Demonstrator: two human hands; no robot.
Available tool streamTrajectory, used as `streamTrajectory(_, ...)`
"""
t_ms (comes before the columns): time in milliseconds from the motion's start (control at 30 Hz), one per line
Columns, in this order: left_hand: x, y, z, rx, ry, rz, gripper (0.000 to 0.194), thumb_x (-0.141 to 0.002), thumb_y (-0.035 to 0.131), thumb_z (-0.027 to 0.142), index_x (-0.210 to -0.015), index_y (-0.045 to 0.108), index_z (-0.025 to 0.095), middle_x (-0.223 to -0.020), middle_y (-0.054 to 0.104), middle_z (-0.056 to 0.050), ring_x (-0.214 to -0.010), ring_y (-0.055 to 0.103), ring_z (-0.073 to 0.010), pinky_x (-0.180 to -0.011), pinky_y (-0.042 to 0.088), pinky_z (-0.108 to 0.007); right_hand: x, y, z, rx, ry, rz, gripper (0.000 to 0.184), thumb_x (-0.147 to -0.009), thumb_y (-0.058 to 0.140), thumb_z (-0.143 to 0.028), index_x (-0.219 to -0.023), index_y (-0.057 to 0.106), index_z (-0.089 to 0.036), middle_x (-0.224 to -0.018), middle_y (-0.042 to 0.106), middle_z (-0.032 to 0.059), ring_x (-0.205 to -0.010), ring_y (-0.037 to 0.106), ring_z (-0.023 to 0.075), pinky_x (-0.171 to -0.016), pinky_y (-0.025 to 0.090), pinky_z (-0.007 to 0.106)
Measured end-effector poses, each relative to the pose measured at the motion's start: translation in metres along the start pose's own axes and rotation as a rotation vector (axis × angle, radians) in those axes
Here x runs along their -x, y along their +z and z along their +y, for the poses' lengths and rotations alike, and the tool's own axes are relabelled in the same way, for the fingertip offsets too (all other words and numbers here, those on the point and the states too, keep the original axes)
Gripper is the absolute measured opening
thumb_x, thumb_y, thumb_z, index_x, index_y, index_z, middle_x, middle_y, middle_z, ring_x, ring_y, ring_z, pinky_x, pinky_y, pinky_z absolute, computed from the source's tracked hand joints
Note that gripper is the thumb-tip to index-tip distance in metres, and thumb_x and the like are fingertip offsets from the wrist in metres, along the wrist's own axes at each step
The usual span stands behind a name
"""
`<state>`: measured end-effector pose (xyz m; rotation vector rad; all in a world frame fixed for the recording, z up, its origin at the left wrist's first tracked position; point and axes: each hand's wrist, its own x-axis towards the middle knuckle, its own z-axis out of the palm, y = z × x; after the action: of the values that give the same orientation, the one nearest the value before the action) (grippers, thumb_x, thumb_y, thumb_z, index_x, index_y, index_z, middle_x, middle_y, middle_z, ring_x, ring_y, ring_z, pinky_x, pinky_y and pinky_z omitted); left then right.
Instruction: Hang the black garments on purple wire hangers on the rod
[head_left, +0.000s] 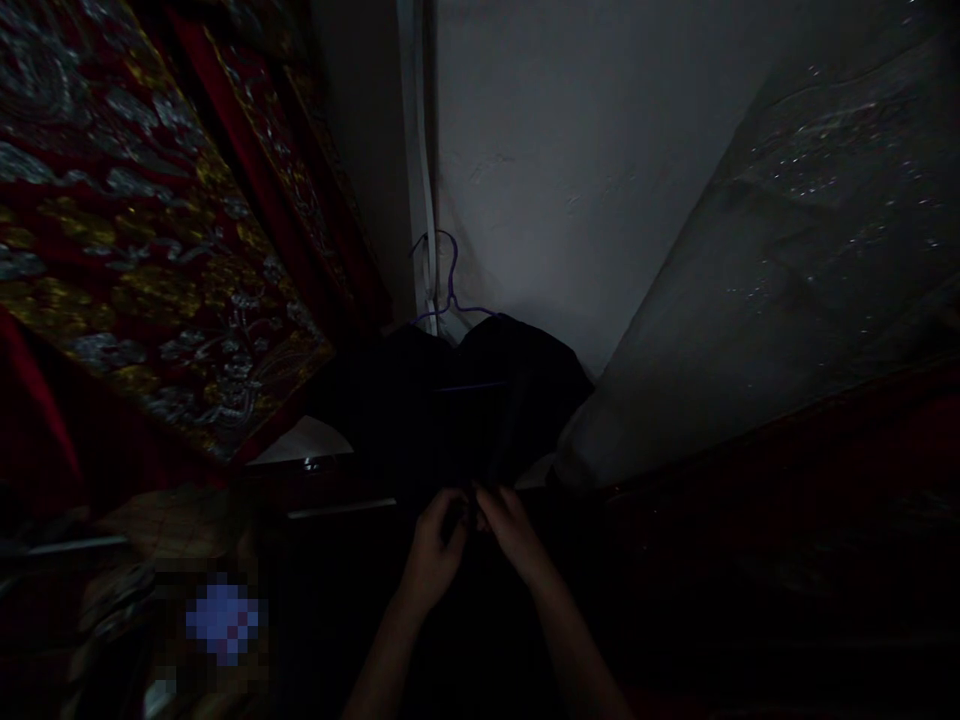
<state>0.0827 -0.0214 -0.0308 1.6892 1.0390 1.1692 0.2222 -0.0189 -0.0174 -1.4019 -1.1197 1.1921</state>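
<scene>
A dark garment [517, 380] hangs on a thin purple hanger [452, 285] against the wall. Low on its front, my left hand [442, 535] and my right hand [506, 520] meet, fingers bent and closed on the dark cloth. The fingertips of both hands nearly touch each other. Deep shadow hides exactly which part of the garment lies between them, and its lower portion merges into the dark.
Red cloth embroidered in gold and silver [165, 230] hangs at the left. A pale glittering sheet [757, 290] slopes along the right. Behind the hanger runs a narrow vertical strip [420, 130] on the grey wall [585, 130]. A pixelated bluish patch [223, 618] shows lower left.
</scene>
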Motion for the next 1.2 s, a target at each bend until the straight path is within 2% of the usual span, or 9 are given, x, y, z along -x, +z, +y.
streamTrajectory(233, 0.004, -0.004, 0.006, 0.022, -0.001, 0.123, 0.017, -0.094, 0.056, 0.032, -0.095, 0.067, 0.019, -0.090, 0.070, -0.004, -0.087, 0.067, -0.0195, -0.081, 0.051, -0.029, 0.009, 0.000, -0.009, 0.030, -0.121, -0.073, 0.050, -0.080, 0.063, -0.068, -0.072, 0.048, -0.021, -0.067, 0.048, -0.0035, -0.062, 0.046, 0.0135, -0.059, 0.038, 0.026)
streamTrajectory(333, 0.004, -0.005, 0.010, 0.010, -0.004, 0.131, 0.020, -0.095, 0.057, 0.035, -0.088, 0.067, 0.019, -0.083, 0.068, -0.002, -0.080, 0.065, -0.0180, -0.077, 0.050, -0.027, 0.009, 0.000, -0.008, 0.109, -0.134, -0.072, 0.051, -0.084, 0.058, -0.066, -0.064, 0.045, -0.021, -0.060, 0.043, -0.0041, -0.059, 0.042, 0.0128, -0.056, 0.034, 0.027)
streamTrajectory(467, 0.005, -0.005, 0.014, 0.002, -0.013, 0.090, 0.015, -0.092, 0.060, 0.034, -0.092, 0.066, 0.020, -0.086, 0.070, -0.002, -0.083, 0.066, -0.0182, -0.079, 0.050, -0.028, 0.010, -0.003, -0.011, 0.184, -0.131, -0.079, 0.055, -0.086, 0.055, -0.066, -0.056, 0.042, -0.022, -0.055, 0.040, -0.0038, -0.055, 0.039, 0.0120, -0.053, 0.029, 0.027)
streamTrajectory(533, 0.005, -0.005, 0.015, -0.019, -0.009, 0.089, 0.013, -0.091, 0.060, 0.032, -0.090, 0.065, 0.020, -0.084, 0.069, -0.002, -0.081, 0.065, -0.0179, -0.077, 0.050, -0.027, 0.013, -0.005, -0.015, 0.175, -0.120, -0.094, 0.055, -0.086, 0.054, -0.067, -0.057, 0.045, -0.021, -0.054, 0.042, -0.0033, -0.054, 0.041, 0.0123, -0.053, 0.030, 0.027)
streamTrajectory(700, 0.004, -0.003, 0.017, -0.109, 0.040, 0.195, 0.014, -0.090, 0.057, 0.026, -0.078, 0.059, 0.020, -0.073, 0.063, 0.000, -0.070, 0.061, -0.0160, -0.069, 0.047, -0.026, 0.016, -0.004, -0.025, 0.037, -0.077, -0.170, 0.047, -0.090, 0.051, -0.061, -0.067, 0.057, -0.020, -0.051, 0.047, -0.0038, -0.048, 0.044, 0.0119, -0.052, 0.034, 0.026)
streamTrajectory(800, 0.005, -0.001, 0.017, -0.129, 0.052, 0.211, 0.012, -0.090, 0.057, 0.023, -0.078, 0.059, 0.020, -0.073, 0.063, 0.000, -0.070, 0.060, -0.0159, -0.068, 0.046, -0.025, 0.013, -0.003, -0.027, 0.001, -0.027, -0.164, 0.041, -0.089, 0.052, -0.056, -0.068, 0.055, -0.020, -0.049, 0.045, -0.0050, -0.044, 0.042, 0.0111, -0.048, 0.033, 0.025)
streamTrajectory(967, 0.005, 0.002, 0.020, -0.100, 0.033, 0.252, 0.014, -0.091, 0.058, 0.026, -0.079, 0.061, 0.020, -0.075, 0.064, -0.001, -0.072, 0.061, -0.0167, -0.069, 0.046, -0.026, 0.010, -0.008, -0.026, 0.093, -0.125, -0.107, 0.031, -0.085, 0.063, -0.051, -0.082, 0.052, -0.022, -0.068, 0.056, -0.0029, -0.060, 0.052, 0.0131, -0.056, 0.039, 0.024)
streamTrajectory(1100, 0.004, 0.000, 0.018, -0.106, 0.053, 0.251, 0.014, -0.089, 0.060, 0.027, -0.078, 0.066, 0.020, -0.075, 0.065, -0.002, -0.073, 0.062, -0.0182, -0.070, 0.048, -0.028, 0.015, -0.010, -0.027, 0.124, -0.146, -0.198, 0.036, -0.093, 0.051, -0.052, -0.074, 0.050, -0.021, -0.063, 0.053, -0.0031, -0.058, 0.050, 0.0129, -0.057, 0.038, 0.025)
streamTrajectory(1200, 0.004, -0.002, 0.016, -0.116, 0.056, 0.274, 0.011, -0.088, 0.062, 0.027, -0.083, 0.069, 0.021, -0.079, 0.068, -0.004, -0.077, 0.064, -0.0204, -0.071, 0.049, -0.030, 0.018, -0.008, -0.028, 0.078, -0.149, -0.202, 0.035, -0.093, 0.050, -0.048, -0.071, 0.052, -0.021, -0.060, 0.051, -0.0031, -0.057, 0.048, 0.0124, -0.057, 0.036, 0.025)
